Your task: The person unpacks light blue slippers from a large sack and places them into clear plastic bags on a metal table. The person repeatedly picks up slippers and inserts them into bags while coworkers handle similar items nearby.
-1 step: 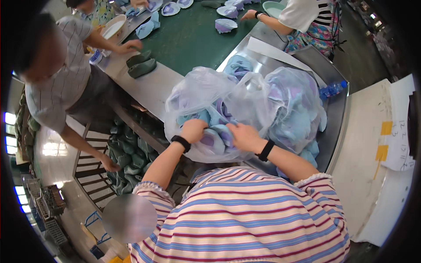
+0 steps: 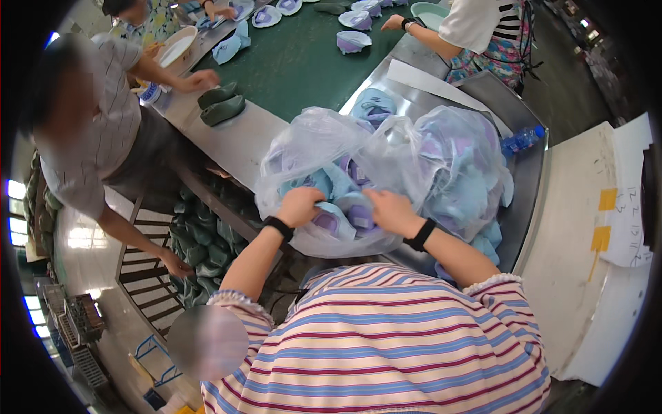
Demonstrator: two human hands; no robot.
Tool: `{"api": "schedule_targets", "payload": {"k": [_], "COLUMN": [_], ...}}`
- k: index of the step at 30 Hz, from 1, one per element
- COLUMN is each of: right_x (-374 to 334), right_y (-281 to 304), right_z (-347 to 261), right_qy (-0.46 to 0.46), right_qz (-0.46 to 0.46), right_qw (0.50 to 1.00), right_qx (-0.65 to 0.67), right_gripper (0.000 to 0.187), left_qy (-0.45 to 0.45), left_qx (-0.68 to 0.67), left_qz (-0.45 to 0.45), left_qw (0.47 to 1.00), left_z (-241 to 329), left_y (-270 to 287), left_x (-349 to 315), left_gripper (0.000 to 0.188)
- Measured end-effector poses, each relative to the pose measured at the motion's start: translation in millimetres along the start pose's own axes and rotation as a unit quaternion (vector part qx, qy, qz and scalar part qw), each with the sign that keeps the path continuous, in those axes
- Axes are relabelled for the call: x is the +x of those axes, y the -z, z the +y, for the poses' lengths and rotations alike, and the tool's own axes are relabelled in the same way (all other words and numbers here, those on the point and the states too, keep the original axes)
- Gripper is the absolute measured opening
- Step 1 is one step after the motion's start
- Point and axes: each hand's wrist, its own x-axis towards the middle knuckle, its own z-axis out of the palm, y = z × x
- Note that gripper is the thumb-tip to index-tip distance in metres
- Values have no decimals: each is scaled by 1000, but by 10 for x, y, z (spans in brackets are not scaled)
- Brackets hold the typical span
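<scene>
A clear plastic bag (image 2: pixel 314 131) stands open in front of me, filled with light blue and purple shoe uppers (image 2: pixel 339 181). At its near side my left hand (image 2: pixel 301 207) is closed, its fingertips pinching the edge of a light blue upper (image 2: pixel 325 218). My right hand (image 2: pixel 396 212) is closed too, thumb and fingers on a neighbouring purple-lined upper (image 2: pixel 360 212). Thin plastic hides part of both grips. Touching this bag on the right is a second full plastic bag (image 2: pixel 458 169) of similar uppers.
A bench with a green top (image 2: pixel 289 76) carries more uppers (image 2: pixel 354 41) and a dark green pair of shoe-shaped pieces (image 2: pixel 222 105). At left a co-worker (image 2: pixel 103 131) reaches into a rack of green pieces (image 2: pixel 203 248). A blue bottle (image 2: pixel 524 140) lies right; another person (image 2: pixel 476 41) works beyond.
My hands have shifted slightly, and the uppers between them have tilted, showing more of the purple inside. The co-worker at left has moved a little.
</scene>
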Motion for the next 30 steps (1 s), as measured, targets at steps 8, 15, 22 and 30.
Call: {"api": "schedule_targets", "payload": {"k": [8,15,22,30], "right_x": [-222,-349,-418,-404], "right_y": [586,273,566,528], "right_z": [171,331,168,-885], "right_qy": [-87,-137,-87,156], "right_qz": [215,168,323,271], "right_qw": [948,972,874,946], "right_qx": [219,87,353,82], "right_gripper": [30,39,36,48], "left_qy": [-154,-74,-22,-6], "left_qx": [-324,-286,-696,-812], "left_qz": [250,149,145,122], "left_qw": [899,944,703,570], "left_z": [365,210,274,669], "left_y": [808,423,406,113], "left_x": [-308,-126,-27,328], "left_gripper": [14,15,9,30]}}
